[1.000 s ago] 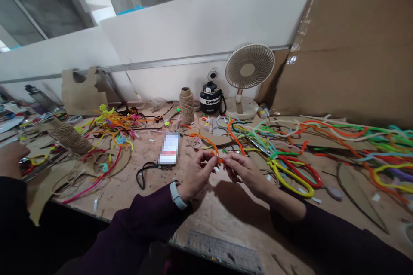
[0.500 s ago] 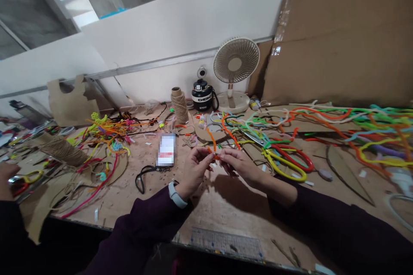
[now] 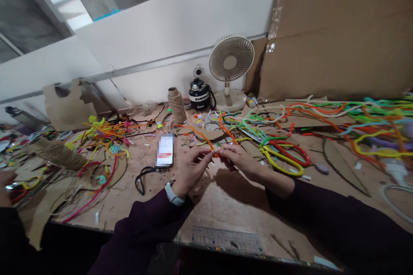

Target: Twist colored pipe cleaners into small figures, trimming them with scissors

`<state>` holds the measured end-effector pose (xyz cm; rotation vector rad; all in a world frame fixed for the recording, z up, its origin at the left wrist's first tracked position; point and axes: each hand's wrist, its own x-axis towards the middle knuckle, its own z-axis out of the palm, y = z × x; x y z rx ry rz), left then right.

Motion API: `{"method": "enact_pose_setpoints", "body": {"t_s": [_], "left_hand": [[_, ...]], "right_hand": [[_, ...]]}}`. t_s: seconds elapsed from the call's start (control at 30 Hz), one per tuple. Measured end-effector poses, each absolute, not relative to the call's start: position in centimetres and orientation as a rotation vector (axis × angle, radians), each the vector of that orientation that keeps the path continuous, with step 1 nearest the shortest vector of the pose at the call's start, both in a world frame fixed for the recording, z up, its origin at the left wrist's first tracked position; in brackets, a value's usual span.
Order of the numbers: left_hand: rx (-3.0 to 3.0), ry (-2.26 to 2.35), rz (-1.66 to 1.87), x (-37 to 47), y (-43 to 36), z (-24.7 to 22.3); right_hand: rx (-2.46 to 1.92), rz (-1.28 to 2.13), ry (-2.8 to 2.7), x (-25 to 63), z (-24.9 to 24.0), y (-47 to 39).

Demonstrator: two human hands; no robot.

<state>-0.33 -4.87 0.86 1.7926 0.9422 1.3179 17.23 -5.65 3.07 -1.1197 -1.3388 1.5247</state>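
Note:
Both hands meet over the middle of the table, fingertips almost touching. My left hand (image 3: 194, 168), with a white watch on its wrist, pinches an orange pipe cleaner (image 3: 209, 139) between thumb and forefinger. Its longer end reaches up and to the left from the fingers. My right hand (image 3: 240, 160) grips the same piece close by, where a short orange bit shows between the fingertips. Exactly how it is bent there is hidden by the fingers. A phone (image 3: 165, 149) with a black strap lies left of my left hand. Large scissors (image 3: 285, 161) with red and yellow handles rest right of my right hand.
Colourful pipe cleaners (image 3: 342, 114) spread over the right side; another tangle (image 3: 108, 131) lies left. Behind stand a twine spool (image 3: 177, 106), a black bottle (image 3: 198, 96) and a fan (image 3: 231, 62). A clear ruler (image 3: 226, 238) lies at the front edge. Another person's hand (image 3: 5, 182) is at far left.
The view has shifted slightly. The orange pipe cleaner's free end, upright before, now slants up to the left. Both hands stay together, pinching it.

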Motion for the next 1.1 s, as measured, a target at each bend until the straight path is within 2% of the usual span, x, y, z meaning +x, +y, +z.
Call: {"method": "enact_pose_setpoints", "body": {"t_s": [0.27,0.5,0.73,0.93,1.1], "left_hand": [[2.128,1.004,1.513,-0.66,-4.81,1.24],[2.068,0.868,1.372,-0.59,-5.1,1.38],[1.872,0.979,1.286,-0.45,-5.18,0.66],[1.744,1.008,1.141,-0.38,-5.08,0.53],[1.856,1.038,1.172,-0.38,-5.01,1.13]], "right_hand": [[-1.139,1.53,-1.367,17.6,3.26,-5.46],[-1.126,1.543,-1.37,17.51,3.13,-5.41],[-1.112,1.511,-1.397,17.12,3.28,-5.85],[-1.09,1.398,-1.52,17.0,2.9,-5.88],[-1.097,1.245,-1.609,17.17,2.49,-5.77]]}}
